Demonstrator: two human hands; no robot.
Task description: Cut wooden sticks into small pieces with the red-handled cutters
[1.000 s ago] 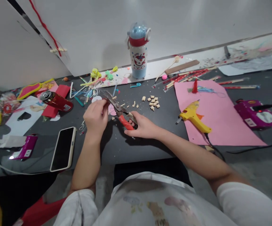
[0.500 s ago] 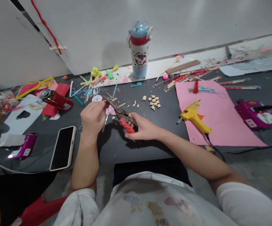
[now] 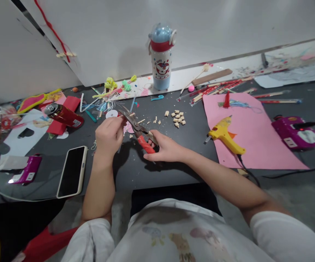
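Observation:
My right hand point(image 3: 167, 147) is closed around the red-wrapped handles of dark metal snips point(image 3: 135, 125), whose blades point up and left. At the blades, my left hand point(image 3: 109, 134) is closed in a pinch. A pale, thin wooden stick point(image 3: 132, 115) shows by the blades and appears to be held in it; most of it is hidden by the fingers. Beyond the snips lies a small pile of short cut wooden pieces point(image 3: 178, 118), with a few loose bits point(image 3: 155, 119) and crumbs nearer the blades.
A cartoon bottle point(image 3: 161, 58) stands at the back. To the right are a yellow glue gun point(image 3: 225, 136) on pink paper point(image 3: 252, 145) and a purple power box point(image 3: 296, 133) with a cable. Leftward lie a phone point(image 3: 72, 171), a tipped red can point(image 3: 64, 115) and craft scraps.
My left hand has shifted very slightly to the right, toward the blades. The snips and my right hand stay almost in place.

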